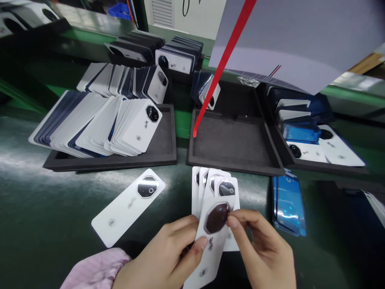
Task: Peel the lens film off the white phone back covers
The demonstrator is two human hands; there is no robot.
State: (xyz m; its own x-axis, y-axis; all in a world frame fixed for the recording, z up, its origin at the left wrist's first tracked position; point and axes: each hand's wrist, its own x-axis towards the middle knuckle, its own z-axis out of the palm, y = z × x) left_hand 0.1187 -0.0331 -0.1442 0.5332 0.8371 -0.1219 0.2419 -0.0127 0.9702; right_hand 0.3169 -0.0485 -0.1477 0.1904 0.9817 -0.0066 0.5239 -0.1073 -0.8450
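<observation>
A white phone back cover (217,245) with a dark octagonal camera window is held upright and slightly tilted in front of me. My left hand (168,251) grips it from the left, thumb across its face and fingers behind. At the window's right edge, the thumb and index finger of my right hand (261,245) are pinched together; whether they hold a film there is too small to tell. Behind the held cover lies a fanned group of white covers (197,192). One single white cover (128,208) rests on the bench to the left.
A black tray (120,162) at left carries rows of upright covers (135,126). Right of it stands another black tray (237,140), with a red strip (222,64) hanging over it. Blue film-covered pieces (288,202) lie on the green bench (60,192). A third tray (327,166) holds covers.
</observation>
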